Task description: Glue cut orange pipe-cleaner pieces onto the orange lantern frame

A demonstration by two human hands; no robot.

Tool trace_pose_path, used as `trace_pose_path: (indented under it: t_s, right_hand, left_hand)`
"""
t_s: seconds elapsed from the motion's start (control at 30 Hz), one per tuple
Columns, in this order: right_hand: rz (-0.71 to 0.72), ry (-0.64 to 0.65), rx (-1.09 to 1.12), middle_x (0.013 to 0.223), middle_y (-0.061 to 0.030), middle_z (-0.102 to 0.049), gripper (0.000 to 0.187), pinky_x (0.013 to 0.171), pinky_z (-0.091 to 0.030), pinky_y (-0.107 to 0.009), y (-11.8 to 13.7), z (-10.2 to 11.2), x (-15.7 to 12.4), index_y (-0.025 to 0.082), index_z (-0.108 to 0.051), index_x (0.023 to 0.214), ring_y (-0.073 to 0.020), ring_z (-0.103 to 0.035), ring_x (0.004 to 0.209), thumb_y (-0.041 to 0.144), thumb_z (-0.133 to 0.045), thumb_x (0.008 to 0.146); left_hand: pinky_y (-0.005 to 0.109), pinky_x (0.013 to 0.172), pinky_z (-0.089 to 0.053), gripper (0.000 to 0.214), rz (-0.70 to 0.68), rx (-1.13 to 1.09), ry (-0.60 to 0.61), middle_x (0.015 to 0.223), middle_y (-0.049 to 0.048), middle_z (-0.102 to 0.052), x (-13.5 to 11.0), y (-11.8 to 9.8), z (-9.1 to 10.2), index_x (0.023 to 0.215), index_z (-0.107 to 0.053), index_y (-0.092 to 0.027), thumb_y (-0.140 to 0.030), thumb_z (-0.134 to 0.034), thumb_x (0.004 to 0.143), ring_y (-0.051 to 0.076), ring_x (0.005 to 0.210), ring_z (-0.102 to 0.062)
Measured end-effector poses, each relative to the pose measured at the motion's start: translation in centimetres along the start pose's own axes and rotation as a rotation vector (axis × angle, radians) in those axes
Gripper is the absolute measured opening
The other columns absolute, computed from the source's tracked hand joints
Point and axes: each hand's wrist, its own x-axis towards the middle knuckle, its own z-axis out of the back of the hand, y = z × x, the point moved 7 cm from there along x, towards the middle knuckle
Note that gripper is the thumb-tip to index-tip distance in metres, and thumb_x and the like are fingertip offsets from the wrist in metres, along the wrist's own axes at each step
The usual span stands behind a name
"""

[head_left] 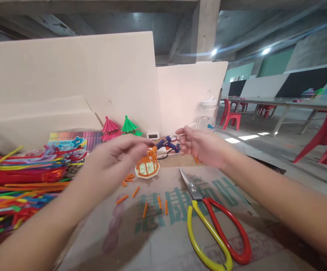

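Note:
Both my hands are raised over the table. My left hand (pixel 118 152) is blurred, fingers curled together in a pinch just above a small orange pipe-cleaner frame on a white base (pixel 147 165). My right hand (pixel 199 145) has its fingers pinched near a blue glue gun (pixel 167 143) behind it; a thin pale strand seems to run from its fingertips. What either hand holds is too small to make out. Short orange pipe-cleaner pieces (pixel 145 205) lie scattered on the cardboard sheet (pixel 158 241).
Scissors with one red and one yellow handle (pixel 213 226) lie at my right. A heap of coloured pipe cleaners (pixel 16 184) fills the left. Pink (pixel 109 128) and green (pixel 129 126) paper umbrellas, a small clock and a clear bottle (pixel 207 114) stand by white boards. Red chairs sit further right.

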Motion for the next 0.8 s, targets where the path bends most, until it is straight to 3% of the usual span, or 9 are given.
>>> trace_pose_path:
  t_s: [0.03, 0.1, 0.2, 0.47, 0.67, 0.73, 0.8]
  right_hand:
    - [-0.023, 0.046, 0.036, 0.068, -0.0022, -0.06, 0.024, 0.067, -0.053, -0.029, -0.7, -1.2, -0.6, 0.015, -0.063, 0.091, -0.014, -0.06, 0.063, 0.031, -0.046, 0.098]
    - [-0.063, 0.157, 0.109, 0.082, -0.0068, -0.067, 0.025, 0.086, -0.053, -0.036, -1.8, -3.4, -1.8, 0.015, -0.064, 0.098, -0.0177, -0.066, 0.08, 0.033, -0.047, 0.098]
    - [-0.117, 0.257, 0.181, 0.098, -0.0095, -0.069, 0.023, 0.094, -0.049, -0.036, -2.8, -5.4, -3.3, 0.016, -0.064, 0.106, -0.0186, -0.066, 0.093, 0.03, -0.049, 0.096]
    - [-0.175, 0.256, 0.268, 0.108, -0.0113, -0.068, 0.026, 0.103, -0.044, -0.039, -2.6, -5.7, -3.7, 0.016, -0.06, 0.113, -0.0188, -0.066, 0.099, 0.025, -0.042, 0.096]
    - [-0.19, 0.279, 0.24, 0.111, -0.0111, -0.066, 0.026, 0.1, -0.049, -0.041, -2.4, -6.1, -4.3, 0.017, -0.059, 0.112, -0.0201, -0.066, 0.102, 0.033, -0.045, 0.098]
    - [-0.176, 0.312, 0.186, 0.113, -0.0107, -0.065, 0.025, 0.092, -0.054, -0.041, -2.0, -6.1, -4.2, 0.018, -0.059, 0.111, -0.0209, -0.067, 0.1, 0.035, -0.047, 0.097]
    - [-0.156, 0.311, 0.081, 0.113, -0.0104, -0.065, 0.023, 0.082, -0.059, -0.04, -1.6, -5.2, -3.4, 0.019, -0.06, 0.109, -0.0217, -0.069, 0.095, 0.035, -0.051, 0.096]
  left_hand:
    - [0.029, 0.069, -0.049, 0.023, -0.101, 0.158, 0.051, 0.093, 0.0033, -0.068, -0.2, -0.1, -1.4, 0.103, -0.07, -0.024, -0.037, -0.066, 0.085, 0.017, 0.082, -0.061]
    - [0.039, 0.092, -0.048, 0.04, -0.175, 0.317, 0.134, 0.121, 0.0072, -0.063, -0.6, 0.8, -3.8, 0.119, -0.065, -0.025, -0.039, -0.07, 0.082, 0.024, 0.109, -0.059]
    - [0.042, 0.097, -0.048, 0.051, -0.231, 0.377, 0.161, 0.125, 0.0108, -0.059, -1.1, 2.0, -5.7, 0.131, -0.055, -0.022, -0.038, -0.068, 0.083, 0.025, 0.115, -0.056]
    - [0.036, 0.087, -0.054, 0.016, -0.574, 0.454, -0.032, 0.111, 0.0082, -0.068, -1.7, 1.0, -4.8, 0.105, -0.068, -0.021, -0.022, -0.059, 0.091, 0.02, 0.103, -0.065]
    - [0.035, 0.09, -0.052, 0.016, -0.704, 0.582, 0.03, 0.113, 0.007, -0.07, -2.4, 1.4, -4.9, 0.104, -0.065, -0.02, -0.016, -0.058, 0.09, 0.02, 0.106, -0.064]
    - [0.036, 0.091, -0.051, 0.014, -0.684, 0.585, 0.046, 0.111, 0.0071, -0.071, -2.3, 1.4, -4.7, 0.103, -0.064, -0.02, -0.017, -0.057, 0.09, 0.02, 0.104, -0.065]
    - [0.035, 0.088, -0.051, 0.012, -0.538, 0.481, 0.037, 0.104, 0.0064, -0.072, -1.5, 1.5, -4.2, 0.098, -0.064, -0.02, -0.021, -0.053, 0.093, 0.02, 0.1, -0.066]
